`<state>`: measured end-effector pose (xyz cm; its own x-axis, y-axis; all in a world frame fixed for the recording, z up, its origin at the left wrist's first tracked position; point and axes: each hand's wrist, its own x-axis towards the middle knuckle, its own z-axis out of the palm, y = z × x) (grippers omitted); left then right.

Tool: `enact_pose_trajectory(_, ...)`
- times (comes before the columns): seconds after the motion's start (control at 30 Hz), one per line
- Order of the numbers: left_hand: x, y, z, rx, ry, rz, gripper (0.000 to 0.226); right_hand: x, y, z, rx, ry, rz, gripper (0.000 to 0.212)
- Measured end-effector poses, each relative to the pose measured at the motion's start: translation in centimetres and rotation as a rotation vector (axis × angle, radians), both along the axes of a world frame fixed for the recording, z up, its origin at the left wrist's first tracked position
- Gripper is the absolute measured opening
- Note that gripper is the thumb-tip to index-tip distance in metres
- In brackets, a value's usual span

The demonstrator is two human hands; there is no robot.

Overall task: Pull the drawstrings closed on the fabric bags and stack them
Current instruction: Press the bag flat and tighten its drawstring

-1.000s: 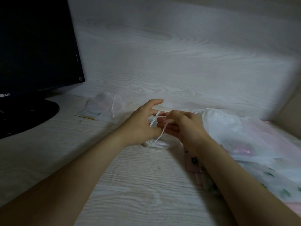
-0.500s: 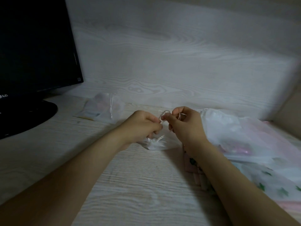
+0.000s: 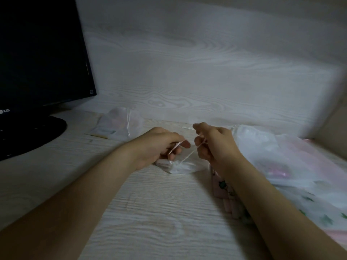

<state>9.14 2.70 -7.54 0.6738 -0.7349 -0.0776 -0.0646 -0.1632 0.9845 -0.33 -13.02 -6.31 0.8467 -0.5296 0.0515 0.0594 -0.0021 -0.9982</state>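
A small sheer white fabric bag point(image 3: 180, 167) lies bunched on the pale wood desk point(image 3: 150, 212) between my hands. Two thin white drawstrings rise from its gathered mouth. My left hand point(image 3: 161, 145) pinches one drawstring point(image 3: 176, 145) with curled fingers. My right hand point(image 3: 214, 143) grips the other drawstring point(image 3: 189, 153), which runs taut from the bag up to its fingers. A second sheer bag point(image 3: 122, 124) with a hanging white cord lies further back on the left. A heap of more sheer bags point(image 3: 277, 156) sits to the right.
A dark monitor point(image 3: 41, 53) on a round black base point(image 3: 28, 136) stands at the left. A wood-grain wall panel point(image 3: 206, 72) closes the back. A pink patterned item point(image 3: 223, 188) lies under my right forearm. A small flat packet point(image 3: 102, 131) lies beside the back bag.
My hands were pinched together above the bag; they have moved apart, and the two drawstrings now run out from the bag's mouth to each hand.
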Motion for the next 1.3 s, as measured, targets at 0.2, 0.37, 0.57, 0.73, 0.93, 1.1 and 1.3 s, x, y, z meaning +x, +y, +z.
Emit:
enact_pose_trajectory(0.2, 0.1, 0.4, 0.1, 0.067, -0.049, -0.161, 0.025, 0.2, -0.2, -0.2, 0.137, -0.141, 0.060, 0.022)
enact_pose_trajectory(0.37, -0.2, 0.5, 0.4, 0.096, -0.084, -0.218, 0.029, 0.4, 0.0, -0.8, -0.100, -0.183, 0.119, 0.025)
enact_pose_trajectory(0.57, -0.4, 0.6, 0.2, 0.086, -0.167, -0.150, 0.039, 0.7, 0.0, -1.6, -0.323, -0.157, 0.165, 0.030)
enact_pose_trajectory(0.73, 0.2, 0.7, 0.3, 0.102, -0.091, 0.001, 0.037, 0.9, -0.2, -1.9, -0.614, -0.137, 0.101, 0.028)
enact_pose_trajectory(0.93, 0.6, 0.5, 0.1, 0.057, -0.037, 0.038, 0.025, 0.5, 0.4, -2.0, -0.990, -0.125, 0.120, 0.026)
enact_pose_trajectory(1.1, 0.9, 0.4, 0.2, 0.061, -0.045, 0.020, 0.040, 0.8, -0.1, -1.8, -1.216, -0.261, 0.041, 0.013)
enact_pose_trajectory(1.3, 0.3, 0.2, 0.1, 0.071, -0.078, 0.077, 0.013, 1.2, -0.8, -2.3, -1.447, -0.216, 0.055, 0.014)
